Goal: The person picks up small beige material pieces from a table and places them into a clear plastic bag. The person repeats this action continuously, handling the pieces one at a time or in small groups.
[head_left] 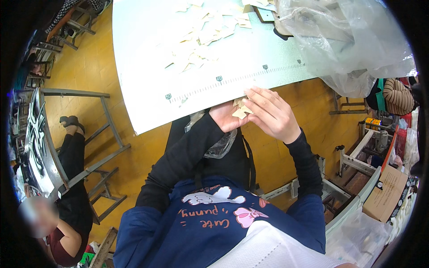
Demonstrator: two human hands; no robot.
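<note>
Several small cream-coloured pieces, flat and angular like cut paper or fabric, lie together in my left hand (pixel 220 117), just off the near edge of the white table (pixel 145 76). Its palm is turned up and its fingers are partly hidden. My right hand (pixel 276 117) comes over from the right, its fingers bent onto the same cream pieces (pixel 241 111). Whether it grips one piece or more cannot be made out. Beyond my hands, many loose cream pieces (pixel 203 35) are scattered across the tabletop. A printed measuring scale (pixel 241 78) runs along the near edge.
Clear plastic bags (pixel 344 35) cover the table's right end, beside a dark-edged flat object (pixel 264 15). A person (pixel 71 178) sits at the left by a metal-framed table (pixel 105 109). At the right stands a cardboard box (pixel 385 193) near a white metal frame (pixel 357 163).
</note>
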